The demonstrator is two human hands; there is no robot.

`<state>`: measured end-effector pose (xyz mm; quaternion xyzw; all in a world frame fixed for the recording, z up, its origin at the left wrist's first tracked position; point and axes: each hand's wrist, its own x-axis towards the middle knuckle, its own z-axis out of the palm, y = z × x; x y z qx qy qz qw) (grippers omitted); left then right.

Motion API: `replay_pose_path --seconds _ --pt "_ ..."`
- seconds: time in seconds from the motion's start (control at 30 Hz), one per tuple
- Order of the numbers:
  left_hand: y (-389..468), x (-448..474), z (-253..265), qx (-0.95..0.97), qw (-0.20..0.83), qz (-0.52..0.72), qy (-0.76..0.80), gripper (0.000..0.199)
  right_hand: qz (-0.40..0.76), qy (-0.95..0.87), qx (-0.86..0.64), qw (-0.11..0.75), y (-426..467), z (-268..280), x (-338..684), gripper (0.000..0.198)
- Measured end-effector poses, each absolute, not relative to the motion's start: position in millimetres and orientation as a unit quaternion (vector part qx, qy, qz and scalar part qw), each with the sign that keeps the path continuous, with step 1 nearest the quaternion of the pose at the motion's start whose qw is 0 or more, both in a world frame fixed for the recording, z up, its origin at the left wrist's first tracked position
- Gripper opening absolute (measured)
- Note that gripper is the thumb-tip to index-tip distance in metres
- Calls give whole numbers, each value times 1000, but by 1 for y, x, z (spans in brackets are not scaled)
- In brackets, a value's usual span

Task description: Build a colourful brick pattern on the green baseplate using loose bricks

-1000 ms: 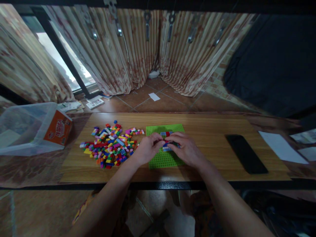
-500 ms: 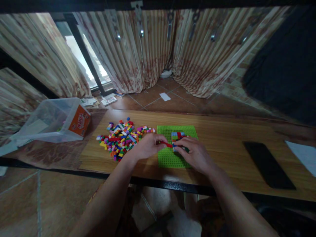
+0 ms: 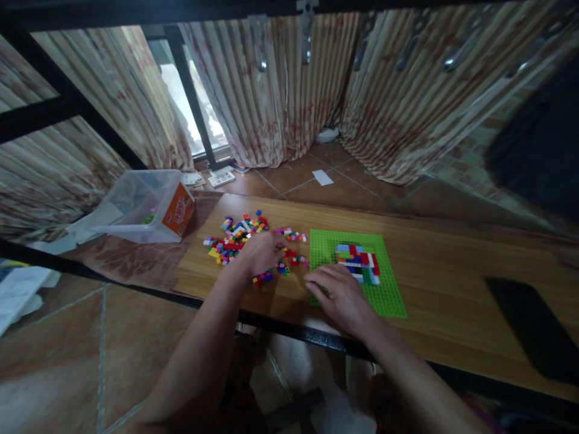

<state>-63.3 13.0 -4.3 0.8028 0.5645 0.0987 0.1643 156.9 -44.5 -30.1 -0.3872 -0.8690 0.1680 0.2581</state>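
Observation:
My left hand [image 3: 263,254] is over the pile of loose toy bricks [image 3: 234,231], its fingers reaching apart among them and partly hiding them. My right hand [image 3: 338,294] hovers by the left part of the green baseplate [image 3: 391,286], with thumb and forefinger apart and no brick visible between them. On the baseplate, just beyond my right hand, sits a flat build of joined bricks [image 3: 357,260] in red, white, blue and other colours. Several red bricks [image 3: 294,255] lie between my left hand and the baseplate.
A clear plastic bin [image 3: 136,202] with an orange label stands left of the wooden board [image 3: 434,265]. A black flat object [image 3: 534,325] lies at the right. The black table edge [image 3: 316,339] runs along the near side. Beyond are curtains [image 3: 307,90] and a tiled floor.
My left hand has moved from the baseplate leftward into the brick pile. My right hand has let go of the build and drawn back to the left and nearer. The view has turned left.

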Motion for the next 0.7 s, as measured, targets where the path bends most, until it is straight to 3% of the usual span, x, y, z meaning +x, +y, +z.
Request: replay_pose_path --seconds 0.17,0.33,0.7 --pt "14 -92 1 769 163 128 605 29 170 -875 -377 251 -46 -32 144 15" --pt "11 -118 -1 716 139 77 679 31 167 -875 -380 250 -46 -32 145 17" --pt "12 -87 -4 714 105 0 692 30 180 -872 -386 242 -43 -33 148 17"
